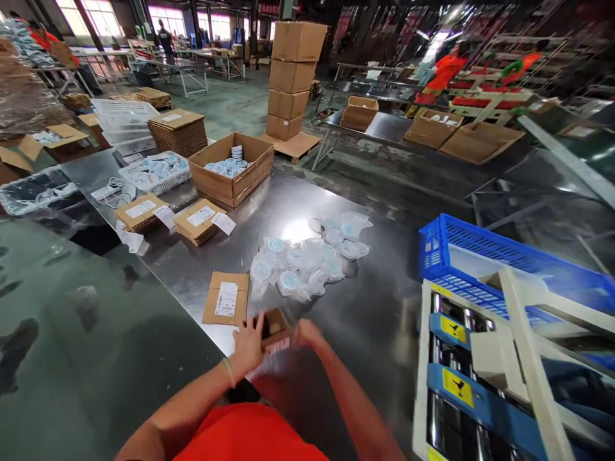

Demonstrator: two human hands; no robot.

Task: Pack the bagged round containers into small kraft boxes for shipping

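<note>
A small open cardboard box (275,322) sits near the front edge of the metal table, with a white label on its near side. My left hand (248,347) grips its left wall, fingers apart over the rim. At the box's right side is my right hand (308,333), blurred by motion, with its fingers not clear. Left of the box lies a flat folded carton (211,306) bearing a white printed label (227,299). Beyond them is a loose heap of round white-and-blue items in clear plastic bags (307,259).
Two stacks of flat labelled cartons (199,221) lie to the left. Behind them stand a white basket (166,182) and a large cardboard box (233,186) with round items. On the right are a roller conveyor (425,384) and a blue crate (435,246). Co-workers are farther off.
</note>
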